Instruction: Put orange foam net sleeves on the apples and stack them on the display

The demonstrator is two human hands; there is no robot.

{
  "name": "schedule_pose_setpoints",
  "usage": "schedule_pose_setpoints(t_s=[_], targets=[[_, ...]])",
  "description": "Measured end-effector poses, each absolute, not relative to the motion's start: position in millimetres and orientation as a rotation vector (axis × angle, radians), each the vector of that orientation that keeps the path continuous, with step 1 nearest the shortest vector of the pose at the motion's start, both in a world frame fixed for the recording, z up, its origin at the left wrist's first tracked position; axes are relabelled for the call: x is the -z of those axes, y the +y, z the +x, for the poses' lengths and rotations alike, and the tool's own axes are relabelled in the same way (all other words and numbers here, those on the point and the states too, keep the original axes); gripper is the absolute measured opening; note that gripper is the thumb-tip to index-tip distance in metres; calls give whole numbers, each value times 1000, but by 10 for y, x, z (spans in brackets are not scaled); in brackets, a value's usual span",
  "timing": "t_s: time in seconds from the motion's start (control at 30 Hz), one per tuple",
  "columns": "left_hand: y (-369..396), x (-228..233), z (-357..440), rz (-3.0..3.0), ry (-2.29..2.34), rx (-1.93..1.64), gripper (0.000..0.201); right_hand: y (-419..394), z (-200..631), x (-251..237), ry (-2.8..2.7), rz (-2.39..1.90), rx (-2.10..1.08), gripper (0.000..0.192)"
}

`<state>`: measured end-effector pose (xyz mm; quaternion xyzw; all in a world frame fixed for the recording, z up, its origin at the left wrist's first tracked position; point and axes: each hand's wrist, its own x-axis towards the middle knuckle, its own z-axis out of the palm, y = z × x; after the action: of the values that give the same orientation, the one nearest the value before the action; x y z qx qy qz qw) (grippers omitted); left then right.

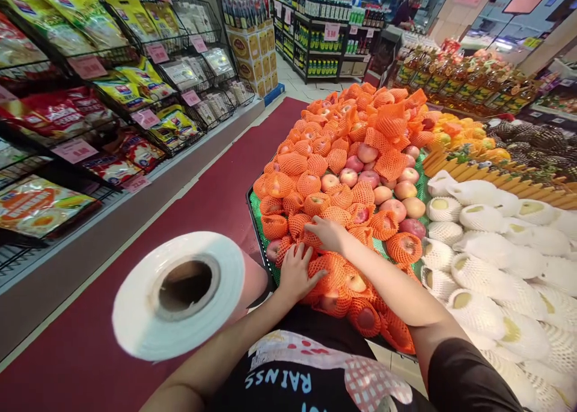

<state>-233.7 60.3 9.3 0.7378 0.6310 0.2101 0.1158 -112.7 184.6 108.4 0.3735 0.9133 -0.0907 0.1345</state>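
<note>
Head view, looking down at a fruit display in the lower centre of the frame. My left hand (295, 274) lies flat, fingers spread, on a heap of apples in orange foam nets (342, 280) at the near edge of the table (259, 232); it presses on the netting and has closed round nothing. My right hand (329, 233) rests just above it in the frame, palm down, fingers loosely curled over one netted apple (315, 239); whether that grip has actually closed on the fruit I cannot tell.

Handling assessment: the apples look firm and moderately heavy for their size, and I judge them prone to bruising if squeezed or dropped. The nets are soft, springy and loose, so a hold on netting alone would likely slip or pull the sleeve off. The sound hold is round the body of the fruit, through the net. The heap is stacked, so lifting a low one may set neighbours rolling.

Other items noted: bare apples (396, 208) right of centre, white-netted fruit (478, 262) at the right edge, a roll of thin plastic bags (180, 295) at lower left.
</note>
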Motion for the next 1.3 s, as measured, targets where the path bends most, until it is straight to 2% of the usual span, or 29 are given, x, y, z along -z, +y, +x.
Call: schedule_pose_setpoints(t_s=[0.07, 0.13, 0.43, 0.57, 0.63, 0.7, 0.77, 0.87, 1.03, 1.3], targets=[[552, -34, -2366, 2199, 1845, -631, 81, 1818, -1178, -1128, 2633, 1108, 245, 30], [508, 38, -2388, 2225, 1848, -639, 82, 1765, -1234, -1135, 2630, 1139, 224, 26], [557, 217, -2334, 2237, 1857, -702, 75, 1557, -1100, -835, 2708, 1159, 241, 35], [489, 109, -2386, 2197, 1777, -779, 74, 1640, -561, -942, 2862, 1137, 446, 64], [391, 44, -2423, 2201, 1713, -858, 78, 1749, -165, -1072, 2986, 1313, 517, 73], [278, -4, -2444, 2200, 1643, -949, 80, 1894, 262, -1177, 2976, 1609, 371, 75], [186, -28, -2446, 2185, 1573, -1021, 79, 2037, 635, -1201, 2684, 1782, 243, 89], [134, -33, -2422, 2165, 1486, -1072, 79, 2143, 944, -1074, 2365, 1828, 217, 102], [170, -50, -2362, 2182, 1402, -1107, 79, 2062, 928, -825, 2340, 1872, 99, 88], [114, -85, -2379, 2226, 1369, -1045, 77, 1923, 726, -852, 2231, 1924, 79, 75]])
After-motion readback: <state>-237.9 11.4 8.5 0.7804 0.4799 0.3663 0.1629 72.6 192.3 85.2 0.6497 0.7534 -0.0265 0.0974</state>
